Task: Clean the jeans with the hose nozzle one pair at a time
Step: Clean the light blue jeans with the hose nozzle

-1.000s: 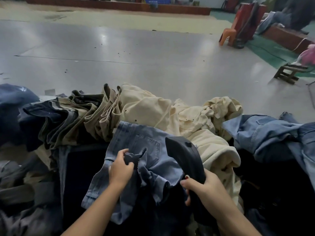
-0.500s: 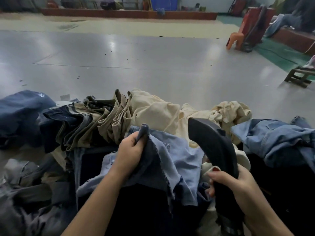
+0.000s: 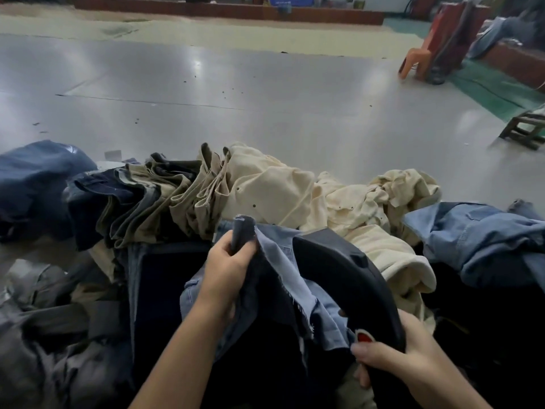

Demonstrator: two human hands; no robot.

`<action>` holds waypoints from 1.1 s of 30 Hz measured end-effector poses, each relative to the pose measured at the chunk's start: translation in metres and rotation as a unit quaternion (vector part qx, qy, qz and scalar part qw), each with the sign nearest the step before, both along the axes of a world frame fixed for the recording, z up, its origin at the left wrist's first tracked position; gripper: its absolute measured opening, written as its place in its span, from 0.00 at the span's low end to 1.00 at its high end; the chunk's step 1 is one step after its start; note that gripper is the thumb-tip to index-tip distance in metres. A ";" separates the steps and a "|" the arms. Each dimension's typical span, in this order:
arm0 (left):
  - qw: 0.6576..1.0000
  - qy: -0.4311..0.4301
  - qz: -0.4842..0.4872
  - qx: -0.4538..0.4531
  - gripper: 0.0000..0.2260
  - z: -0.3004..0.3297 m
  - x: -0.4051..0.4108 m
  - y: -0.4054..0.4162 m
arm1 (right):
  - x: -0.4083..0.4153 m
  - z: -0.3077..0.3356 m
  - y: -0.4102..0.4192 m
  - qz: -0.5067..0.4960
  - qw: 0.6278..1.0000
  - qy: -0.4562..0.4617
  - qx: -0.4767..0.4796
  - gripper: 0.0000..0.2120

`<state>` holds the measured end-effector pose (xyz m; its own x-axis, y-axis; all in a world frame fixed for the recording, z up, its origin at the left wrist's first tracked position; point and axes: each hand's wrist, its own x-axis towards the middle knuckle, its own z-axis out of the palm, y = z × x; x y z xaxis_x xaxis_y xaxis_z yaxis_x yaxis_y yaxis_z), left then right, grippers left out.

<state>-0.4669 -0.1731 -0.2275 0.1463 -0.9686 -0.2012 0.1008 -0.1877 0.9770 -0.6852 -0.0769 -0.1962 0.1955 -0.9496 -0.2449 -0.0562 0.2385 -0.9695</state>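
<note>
left hand (image 3: 228,262): fingers curled tight round a bunched fold of the light blue jeans (image 3: 283,261), hoisting that bit up off the heap, frayed edge trailing down toward the wearer.

right hand (image 3: 404,357): wrapped round the grip of the hose nozzle (image 3: 342,278), thumb sitting just beside the red button (image 3: 364,337). Can't tell if it's actually pressing it.

where the jeans are: right in front, at the near edge of the clothes heap, lying over a dark pair (image 3: 165,278) underneath. Held-up part sits between the two hands.

the bit that matters: the nozzle's long curved body runs up and leftward from the right hand, so its head ends just beside the raised denim, on the fabric's right. Left hand is the one actually on the jeans; right hand only has the tool. Can't see if the head touches the cloth.

my guess at the step: holding the fabric taut so the nozzle can sweep across it leftward.

other stuff: cream trousers (image 3: 274,196) and khaki folded pairs (image 3: 188,199) behind, more blue denim (image 3: 477,234) off right, grey floor (image 3: 236,84) beyond.
</note>
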 end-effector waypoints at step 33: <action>0.971 0.169 -0.123 0.118 0.21 -0.004 0.012 0.016 | 0.008 -0.012 -0.064 -0.292 0.953 -0.068 -0.037 0.02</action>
<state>-0.4545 -0.1570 -0.2311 -0.1961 -0.8870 -0.4179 0.3311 -0.4611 0.8232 -0.6767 -0.1411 -0.2081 -0.3467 -0.9199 -0.1833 0.1924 0.1216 -0.9738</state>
